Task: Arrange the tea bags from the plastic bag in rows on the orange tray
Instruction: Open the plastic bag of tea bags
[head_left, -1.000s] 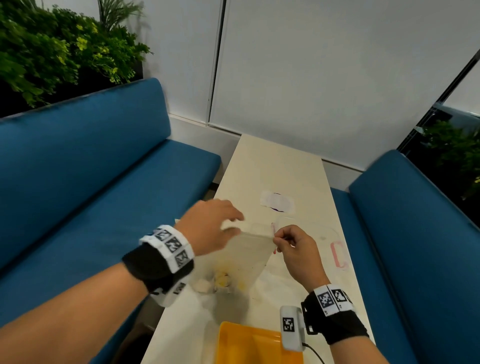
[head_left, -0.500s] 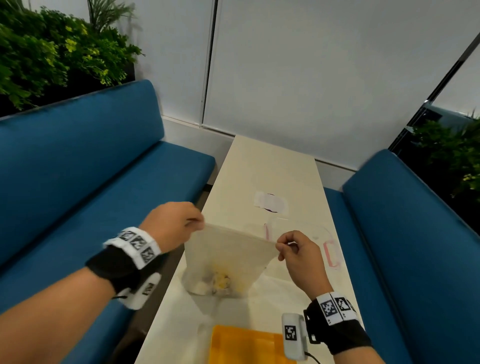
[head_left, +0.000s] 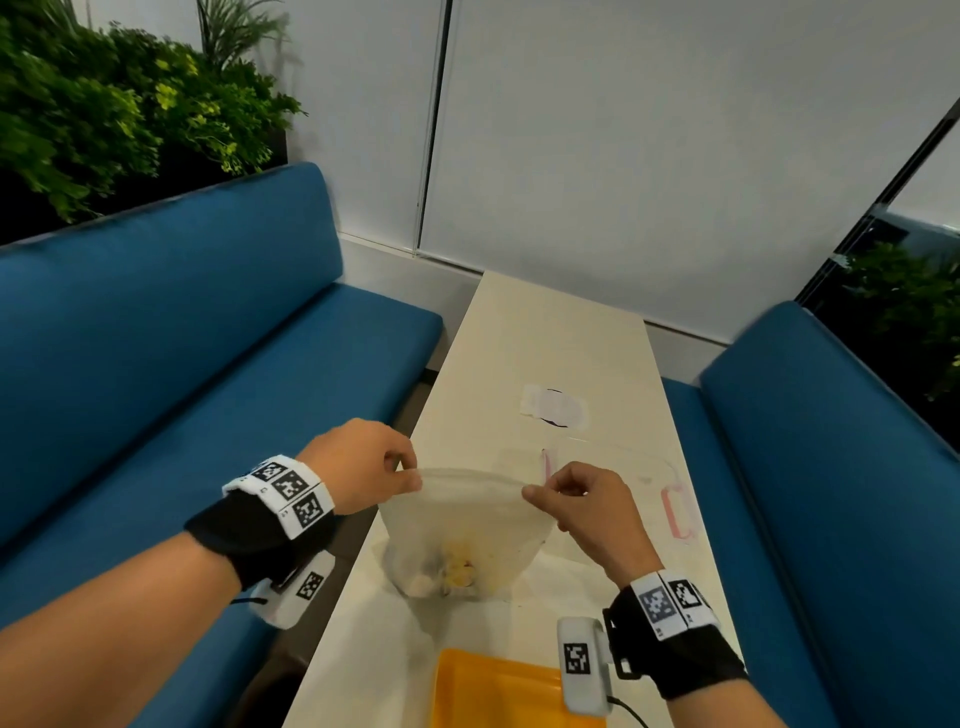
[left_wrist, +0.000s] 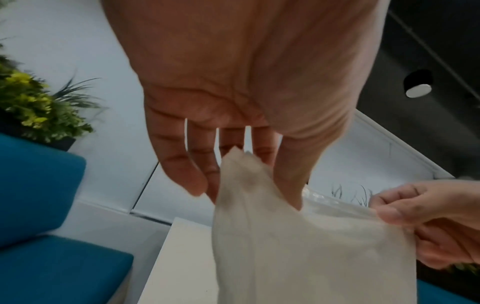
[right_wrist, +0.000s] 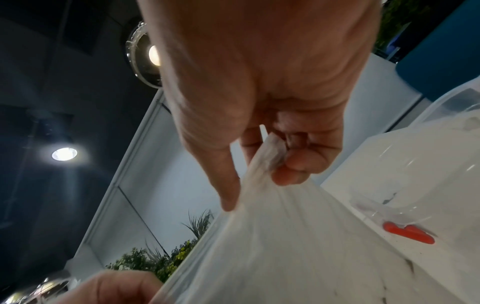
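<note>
A clear plastic bag (head_left: 467, 525) hangs above the table, held up by its top edge. My left hand (head_left: 363, 467) pinches the bag's left top corner (left_wrist: 241, 164). My right hand (head_left: 582, 499) pinches its right top corner (right_wrist: 272, 152). Several yellowish and pale tea bags (head_left: 452, 571) lie heaped at the bottom of the bag. The orange tray (head_left: 493, 691) sits on the table at the near edge, just below the bag; its right side is hidden by my right wrist camera.
The long cream table (head_left: 561, 353) runs away from me between two blue benches (head_left: 208, 364). A clear plastic container with pink clips (head_left: 675, 509) stands right of the bag, with a white label (head_left: 553, 410) beyond it. Plants stand behind the left bench.
Both hands have shifted apart and stretched the bag's top edge taut; the left hand moved from over the bag's mouth to its left corner.
</note>
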